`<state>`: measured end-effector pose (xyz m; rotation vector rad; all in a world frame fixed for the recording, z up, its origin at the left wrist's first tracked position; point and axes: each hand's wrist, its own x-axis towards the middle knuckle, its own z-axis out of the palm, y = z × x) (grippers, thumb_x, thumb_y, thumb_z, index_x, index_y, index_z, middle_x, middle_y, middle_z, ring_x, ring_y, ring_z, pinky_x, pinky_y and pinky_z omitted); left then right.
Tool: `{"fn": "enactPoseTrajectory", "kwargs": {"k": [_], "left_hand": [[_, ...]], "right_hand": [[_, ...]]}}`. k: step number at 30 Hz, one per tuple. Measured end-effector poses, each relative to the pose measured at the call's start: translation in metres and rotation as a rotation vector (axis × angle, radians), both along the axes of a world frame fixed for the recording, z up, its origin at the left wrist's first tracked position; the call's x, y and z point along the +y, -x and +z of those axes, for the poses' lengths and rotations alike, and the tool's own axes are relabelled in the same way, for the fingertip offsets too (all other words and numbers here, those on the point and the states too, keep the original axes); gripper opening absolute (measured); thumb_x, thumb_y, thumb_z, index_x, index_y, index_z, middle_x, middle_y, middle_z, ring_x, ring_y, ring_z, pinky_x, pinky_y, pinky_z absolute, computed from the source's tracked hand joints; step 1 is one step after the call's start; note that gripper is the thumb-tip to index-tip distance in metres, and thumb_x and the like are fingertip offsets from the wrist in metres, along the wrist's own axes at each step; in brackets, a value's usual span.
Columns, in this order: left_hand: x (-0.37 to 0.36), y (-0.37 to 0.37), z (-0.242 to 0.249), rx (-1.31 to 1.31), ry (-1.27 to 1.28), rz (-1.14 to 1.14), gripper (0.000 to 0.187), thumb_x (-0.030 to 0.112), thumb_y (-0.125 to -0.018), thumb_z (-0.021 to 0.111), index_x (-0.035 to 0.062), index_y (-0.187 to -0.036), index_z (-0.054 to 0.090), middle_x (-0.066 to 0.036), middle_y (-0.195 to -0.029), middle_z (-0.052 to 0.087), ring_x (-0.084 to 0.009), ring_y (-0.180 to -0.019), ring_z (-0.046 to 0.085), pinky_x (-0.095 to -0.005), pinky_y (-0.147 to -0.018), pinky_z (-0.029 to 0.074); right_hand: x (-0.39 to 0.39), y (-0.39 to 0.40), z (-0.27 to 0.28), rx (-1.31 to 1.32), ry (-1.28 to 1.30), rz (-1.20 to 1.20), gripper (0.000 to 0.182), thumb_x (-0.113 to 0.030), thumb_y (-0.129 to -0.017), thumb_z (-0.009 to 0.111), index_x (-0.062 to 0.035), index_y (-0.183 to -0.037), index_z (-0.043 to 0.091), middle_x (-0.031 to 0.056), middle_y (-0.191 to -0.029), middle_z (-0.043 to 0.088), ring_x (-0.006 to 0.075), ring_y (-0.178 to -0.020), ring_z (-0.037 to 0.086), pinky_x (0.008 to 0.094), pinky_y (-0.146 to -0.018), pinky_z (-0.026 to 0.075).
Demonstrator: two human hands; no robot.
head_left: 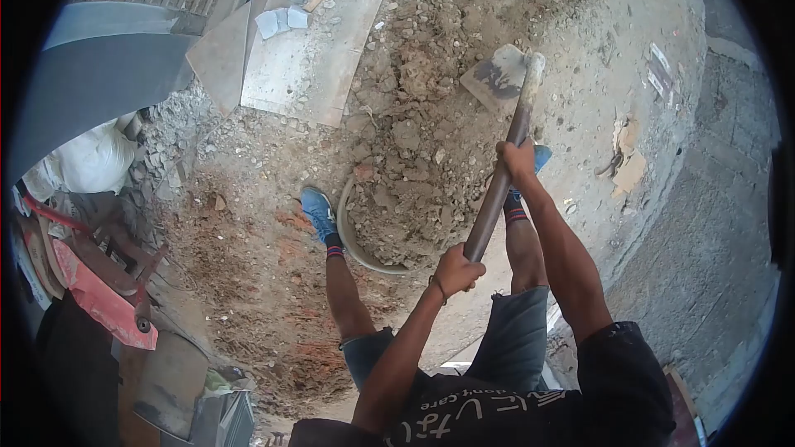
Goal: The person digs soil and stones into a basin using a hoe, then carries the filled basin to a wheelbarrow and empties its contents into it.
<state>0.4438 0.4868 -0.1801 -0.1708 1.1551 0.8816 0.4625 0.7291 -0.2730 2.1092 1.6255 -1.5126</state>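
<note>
I hold a long-handled hoe (499, 189) with both hands. My left hand (458, 269) grips the near end of the wooden handle. My right hand (518, 157) grips it farther up, closer to the blade. The flat metal blade (497, 77) hangs over a heap of rubble and stones (410, 145). A round shallow pan (346, 236), filled with rubble, sits on the ground between my feet. My blue shoe (318, 212) stands just left of the pan.
Flat grey slabs (310, 41) lie at the back left. A red wheelbarrow (99, 294) and a white sack (91, 161) stand at the left. A concrete kerb and paved strip (704, 223) run along the right.
</note>
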Motion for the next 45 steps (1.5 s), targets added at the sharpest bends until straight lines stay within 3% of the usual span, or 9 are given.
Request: {"fn": "enactPoseTrajectory", "kwargs": {"k": [7, 8, 9, 16, 19, 31, 32, 36, 45], "left_hand": [[-0.048, -0.044, -0.005, -0.121, 0.180, 0.170, 0.016, 0.008, -0.071, 0.064, 0.0015, -0.079, 0.051, -0.006, -0.058, 0.056, -0.0137, -0.045, 0.056, -0.0287, -0.040, 0.046], [-0.077, -0.047, 0.003, -0.106, 0.213, 0.126, 0.017, 0.008, -0.071, 0.064, 0.0012, -0.081, 0.052, -0.007, -0.058, 0.057, -0.0137, -0.045, 0.056, -0.0287, -0.040, 0.046], [-0.103, -0.046, 0.011, -0.064, 0.215, 0.040, 0.020, 0.010, -0.071, 0.065, 0.0004, -0.083, 0.053, -0.008, -0.059, 0.058, -0.0140, -0.046, 0.057, -0.0290, -0.041, 0.047], [-0.206, -0.052, 0.136, 0.099, 0.205, -0.471, 0.047, 0.026, -0.067, 0.075, 0.0010, -0.104, 0.059, -0.017, -0.087, 0.066, -0.0328, -0.087, 0.066, -0.0362, -0.080, 0.051], [-0.249, -0.041, 0.199, -0.026, 0.319, -0.470, 0.053, 0.029, -0.068, 0.078, 0.0034, -0.111, 0.060, -0.015, -0.097, 0.068, -0.0263, -0.093, 0.065, -0.0341, -0.084, 0.049], [-0.298, -0.038, 0.173, 0.104, 0.179, -0.067, 0.058, 0.021, -0.070, 0.080, 0.0035, -0.120, 0.057, -0.013, -0.102, 0.068, -0.0235, -0.100, 0.063, -0.0321, -0.091, 0.046], [-0.266, -0.012, 0.179, 0.550, 0.088, -0.329, 0.056, 0.012, -0.071, 0.077, -0.0015, -0.120, 0.054, -0.013, -0.092, 0.067, -0.0230, -0.085, 0.066, -0.0333, -0.079, 0.052], [-0.210, 0.059, 0.190, 0.142, 0.305, 0.102, 0.033, -0.001, -0.069, 0.071, -0.0044, -0.097, 0.053, -0.010, -0.063, 0.057, -0.0191, -0.047, 0.059, -0.0311, -0.044, 0.049], [-0.295, 0.124, 0.161, 0.180, 0.449, 0.433, 0.018, -0.001, -0.064, 0.064, -0.0054, -0.078, 0.052, -0.012, -0.059, 0.056, -0.0218, -0.046, 0.058, -0.0316, -0.044, 0.049]], "right_hand": [[-0.074, -0.054, -0.111, -0.272, 0.031, 0.436, 0.052, -0.016, -0.067, 0.061, 0.0141, -0.108, 0.049, 0.0275, -0.098, 0.062, 0.0323, -0.077, 0.068, 0.0381, -0.061, 0.055], [-0.108, -0.026, -0.049, -0.255, 0.095, 0.178, 0.048, -0.013, -0.063, 0.063, 0.0092, -0.104, 0.051, 0.0206, -0.085, 0.061, 0.0292, -0.073, 0.065, 0.0379, -0.057, 0.052], [-0.141, -0.094, -0.121, -0.161, 0.147, 0.138, 0.050, -0.011, -0.064, 0.063, 0.0059, -0.108, 0.046, 0.0179, -0.081, 0.059, 0.0281, -0.067, 0.063, 0.0381, -0.054, 0.051], [-0.226, -0.090, 0.090, 0.032, 0.394, -0.299, 0.037, 0.002, -0.072, 0.057, -0.0040, -0.099, 0.032, 0.0117, -0.068, 0.049, 0.0236, -0.047, 0.056, 0.0387, -0.040, 0.051], [-0.274, -0.093, 0.148, 0.045, 0.452, -0.353, 0.041, 0.002, -0.074, 0.057, -0.0041, -0.102, 0.029, 0.0125, -0.068, 0.050, 0.0242, -0.048, 0.057, 0.0391, -0.041, 0.053], [-0.274, -0.013, 0.141, 0.117, 0.372, -0.042, 0.045, -0.007, -0.077, 0.063, -0.0006, -0.110, 0.034, 0.0151, -0.084, 0.052, 0.0243, -0.059, 0.062, 0.0380, -0.050, 0.055], [-0.263, -0.002, 0.127, 0.166, 0.309, 0.064, 0.046, -0.019, -0.078, 0.067, 0.0005, -0.107, 0.038, 0.0140, -0.083, 0.055, 0.0224, -0.065, 0.063, 0.0370, -0.052, 0.054], [-0.205, 0.064, 0.138, 0.250, 0.466, 0.207, 0.058, -0.047, -0.083, 0.067, 0.0001, -0.107, 0.044, 0.0113, -0.084, 0.058, 0.0182, -0.072, 0.062, 0.0343, -0.059, 0.053], [-0.162, 0.013, 0.119, 0.114, 0.297, 0.638, 0.050, -0.045, -0.085, 0.066, -0.0045, -0.109, 0.048, 0.0113, -0.078, 0.066, 0.0186, -0.068, 0.066, 0.0320, -0.061, 0.050]]}}
